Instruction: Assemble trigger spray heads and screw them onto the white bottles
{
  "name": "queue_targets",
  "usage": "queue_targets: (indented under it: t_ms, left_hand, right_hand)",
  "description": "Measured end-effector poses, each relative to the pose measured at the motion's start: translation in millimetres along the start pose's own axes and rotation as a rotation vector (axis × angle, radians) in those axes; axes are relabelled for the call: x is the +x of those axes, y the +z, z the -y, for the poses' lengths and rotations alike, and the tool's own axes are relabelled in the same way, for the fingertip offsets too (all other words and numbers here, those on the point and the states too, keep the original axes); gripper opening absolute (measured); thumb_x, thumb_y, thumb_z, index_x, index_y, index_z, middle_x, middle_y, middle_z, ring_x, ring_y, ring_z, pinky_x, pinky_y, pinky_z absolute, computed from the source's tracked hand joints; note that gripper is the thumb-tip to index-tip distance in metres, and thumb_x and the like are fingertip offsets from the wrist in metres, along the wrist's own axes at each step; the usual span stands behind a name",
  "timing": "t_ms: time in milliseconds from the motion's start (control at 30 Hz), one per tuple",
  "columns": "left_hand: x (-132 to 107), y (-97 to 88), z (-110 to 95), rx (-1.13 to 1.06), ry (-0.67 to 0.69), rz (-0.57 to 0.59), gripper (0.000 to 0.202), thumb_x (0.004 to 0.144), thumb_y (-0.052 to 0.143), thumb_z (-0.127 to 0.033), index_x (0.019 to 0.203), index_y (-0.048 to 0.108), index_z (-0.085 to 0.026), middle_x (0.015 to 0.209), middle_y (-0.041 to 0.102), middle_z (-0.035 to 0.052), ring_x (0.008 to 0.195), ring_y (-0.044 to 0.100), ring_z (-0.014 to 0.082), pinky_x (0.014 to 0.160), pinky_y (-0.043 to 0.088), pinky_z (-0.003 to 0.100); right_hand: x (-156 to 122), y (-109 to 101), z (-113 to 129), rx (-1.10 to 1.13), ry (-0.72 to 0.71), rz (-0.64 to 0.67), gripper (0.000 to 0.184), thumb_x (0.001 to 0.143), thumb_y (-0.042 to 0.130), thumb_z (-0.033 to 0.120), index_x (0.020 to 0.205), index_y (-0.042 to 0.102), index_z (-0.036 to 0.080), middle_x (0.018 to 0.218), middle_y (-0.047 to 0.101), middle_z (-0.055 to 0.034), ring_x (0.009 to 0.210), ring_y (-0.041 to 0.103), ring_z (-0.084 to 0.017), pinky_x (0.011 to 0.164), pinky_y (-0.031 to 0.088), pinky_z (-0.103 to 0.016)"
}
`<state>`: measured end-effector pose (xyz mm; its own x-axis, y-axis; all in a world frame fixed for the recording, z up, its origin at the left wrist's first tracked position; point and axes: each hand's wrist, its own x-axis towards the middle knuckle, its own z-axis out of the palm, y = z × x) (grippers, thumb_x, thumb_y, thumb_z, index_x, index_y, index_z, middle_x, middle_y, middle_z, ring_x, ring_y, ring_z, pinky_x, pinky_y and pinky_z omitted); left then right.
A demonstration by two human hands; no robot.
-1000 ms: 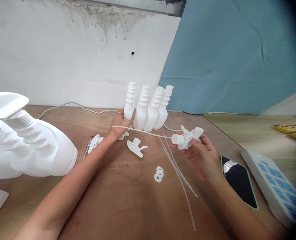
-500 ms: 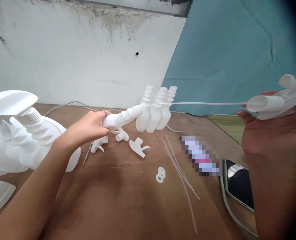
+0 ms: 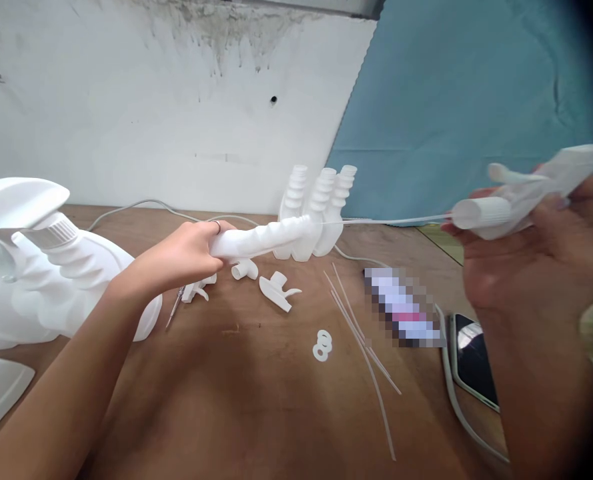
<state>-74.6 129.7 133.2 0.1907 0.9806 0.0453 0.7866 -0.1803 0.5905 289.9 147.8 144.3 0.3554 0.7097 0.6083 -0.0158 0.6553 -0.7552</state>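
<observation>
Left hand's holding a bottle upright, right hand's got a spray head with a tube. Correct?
Not upright: the head view shows the bottle in the left hand tipped nearly level, pointing toward the right hand. That hand does hold a spray head with a tube.

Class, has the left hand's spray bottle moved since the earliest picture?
Yes: against the three standing bottles, the held spray bottle has come toward the viewer, from upright beside them to tipped rightward in front.
</observation>
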Motion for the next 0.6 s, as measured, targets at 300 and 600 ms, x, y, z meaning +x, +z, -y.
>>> queue_targets:
  t_ms: [300,600]
  left_hand:
    - [-9.8,12.3,-25.9,-0.216,0.123,0.29,0.046,0.072,0.064,-0.024,0.117,0.064,-0.028,0.093,0.072,0.0024,0.068,0.067,0.0208,0.049,0.047,0.023]
    - [-0.6,36.1,-20.1,-0.384,0.252,0.342,0.046,0.06,0.076,-0.017,0.104,0.067,-0.025,0.092,0.072,0.0032,0.083,0.069,0.0254,0.064,0.055,0.031]
  right_hand:
    - [-50.7,61.8,12.0,-0.076,-0.207,0.302,0.023,0.083,0.07,0.023,0.105,0.072,0.028,0.099,0.068,-0.0023,0.083,0.062,-0.014,0.072,0.049,-0.03]
    - [-67.6,102.7,12.4,0.009,-0.02,0.457,0.019,0.087,0.066,0.042,0.098,0.061,0.027,0.092,0.061,-0.0009,0.092,0.063,-0.019,0.073,0.054,-0.031]
